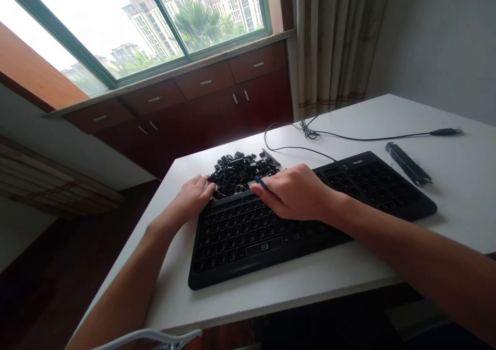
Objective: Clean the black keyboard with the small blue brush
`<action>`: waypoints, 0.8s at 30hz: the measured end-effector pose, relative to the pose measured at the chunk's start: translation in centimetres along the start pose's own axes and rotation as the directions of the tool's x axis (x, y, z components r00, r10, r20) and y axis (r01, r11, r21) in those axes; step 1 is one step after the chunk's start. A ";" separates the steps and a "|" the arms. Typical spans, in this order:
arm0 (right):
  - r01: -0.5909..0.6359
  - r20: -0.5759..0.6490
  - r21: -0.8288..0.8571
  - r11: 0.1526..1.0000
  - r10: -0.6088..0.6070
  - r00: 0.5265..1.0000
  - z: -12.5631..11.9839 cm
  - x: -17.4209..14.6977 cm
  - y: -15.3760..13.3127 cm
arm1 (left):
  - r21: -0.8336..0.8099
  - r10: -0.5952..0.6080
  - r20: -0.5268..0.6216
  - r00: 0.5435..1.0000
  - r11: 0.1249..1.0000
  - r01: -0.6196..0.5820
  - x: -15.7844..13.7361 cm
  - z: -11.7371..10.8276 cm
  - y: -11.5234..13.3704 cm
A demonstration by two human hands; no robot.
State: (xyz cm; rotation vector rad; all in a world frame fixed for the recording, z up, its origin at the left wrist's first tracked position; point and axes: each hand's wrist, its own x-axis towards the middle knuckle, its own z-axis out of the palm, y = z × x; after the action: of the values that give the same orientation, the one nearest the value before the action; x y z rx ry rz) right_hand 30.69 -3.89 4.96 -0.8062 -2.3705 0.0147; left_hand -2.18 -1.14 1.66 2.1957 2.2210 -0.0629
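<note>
A black keyboard [232, 265] lies on the white table, its key sockets bare of keycaps over most of the area. Behind its left part is a heap of loose black keycaps [236, 172]. My left hand [194, 195] rests at the keyboard's upper left corner, fingers stretched toward the heap's edge and touching it or nearly so. Over the keyboard's upper middle, my right hand [300, 192] is closed around a slim blue tool [261, 183]. A pale part shows beside its tip; the rest is hidden in the fist, so its exact kind is unclear.
The keyboard's black cable [372, 137] runs behind it to a plug at the right. A long dark strip-like piece [408, 164] lies right of the keyboard. The white table [437, 117] ends near a window and wooden cabinets [194, 112]. A grey curved frame [147, 334] shows at the bottom.
</note>
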 end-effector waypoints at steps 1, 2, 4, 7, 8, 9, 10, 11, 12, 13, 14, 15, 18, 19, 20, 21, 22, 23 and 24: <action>0.001 0.001 0.004 1.000 -0.001 1.000 0.0 0.0 0.0 | 0.001 -0.001 -0.003 1.000 1.000 0.001 0.0 0.1 -0.1; 0.003 0.001 0.009 1.000 -0.003 1.000 -0.1 0.0 0.0 | 0.002 -0.002 -0.008 1.000 1.000 0.002 0.0 0.1 -0.1; 0.012 0.003 0.024 1.000 -0.012 1.000 -0.1 0.0 -0.1 | 0.005 -0.004 -0.019 1.000 1.000 0.005 0.1 0.2 -0.2; 0.024 -0.004 0.046 0.999 -0.024 1.000 -0.2 0.0 -0.1 | 0.008 0.000 -0.026 1.000 1.000 0.000 0.1 0.3 -0.3; 0.026 -0.007 0.051 0.998 -0.026 1.000 -0.3 0.0 -0.1 | 0.008 0.002 -0.026 1.000 1.000 -0.001 0.1 0.3 -0.3; 0.029 -0.009 0.055 0.998 -0.028 1.000 -0.3 0.0 -0.1 | 0.008 0.002 -0.026 1.000 1.000 -0.002 0.1 0.3 -0.2; 0.032 -0.009 0.058 0.998 -0.031 0.999 -0.3 0.1 -0.1 | 0.011 0.001 -0.026 1.000 1.000 0.000 0.1 0.3 -0.2; 0.034 -0.010 0.058 0.998 -0.033 0.999 -0.3 0.1 0.0 | 0.017 0.001 -0.026 1.000 1.000 0.000 0.0 0.3 -0.2; 0.035 -0.010 0.056 0.998 -0.034 0.999 -0.3 0.1 0.0 | 0.024 0.002 -0.026 1.000 1.000 -0.001 0.0 0.2 -0.2; 0.033 -0.012 0.051 0.998 -0.032 0.999 -0.2 0.1 0.0 | 0.030 0.007 -0.030 1.000 1.000 -0.006 0.0 0.2 -0.2; 0.028 -0.012 0.045 0.999 -0.028 1.000 -0.2 0.1 0.0 | 0.036 0.018 -0.034 0.999 0.999 -0.017 0.1 0.3 -0.3; 0.022 -0.011 0.038 0.999 -0.022 1.000 -0.2 0.1 0.0 | 0.039 0.033 -0.041 0.999 0.999 -0.032 0.1 0.3 -0.4; 0.011 -0.010 0.022 1.000 -0.011 1.000 -0.1 0.1 0.0 | 0.039 0.064 -0.054 0.996 0.997 -0.062 0.1 0.4 -0.6; 0.010 -0.009 0.018 1.000 -0.010 1.000 -0.1 0.1 0.0 | 0.037 0.064 -0.050 0.997 0.997 -0.062 0.1 0.5 -0.7; 0.009 -0.011 0.013 1.000 -0.009 1.000 0.0 0.1 0.0 | 0.033 0.057 -0.046 0.997 0.998 -0.056 0.1 0.5 -0.7; 0.006 -0.016 0.006 1.000 -0.006 1.000 0.0 0.1 -0.1 | 0.029 0.050 -0.042 0.998 0.998 -0.049 0.1 0.5 -0.6; 0.002 -0.021 0.000 1.000 -0.002 1.000 0.0 0.1 -0.1 | 0.026 0.046 -0.039 0.998 0.999 -0.045 0.1 0.4 -0.6; -0.001 -0.027 -0.006 1.000 0.001 1.000 0.0 0.1 -0.1 | 0.023 0.044 -0.039 0.998 0.999 -0.043 0.1 0.4 -0.5; -0.003 -0.033 -0.010 1.000 0.003 0.999 0.0 0.0 -0.1 | 0.022 0.042 -0.039 0.998 0.999 -0.041 0.1 0.4 -0.4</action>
State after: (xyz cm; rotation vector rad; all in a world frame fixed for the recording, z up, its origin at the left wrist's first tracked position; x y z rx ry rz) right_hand 30.63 -3.94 5.00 -0.8084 -2.3403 -0.0090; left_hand -2.62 -1.11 1.28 2.2725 2.2038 -0.0430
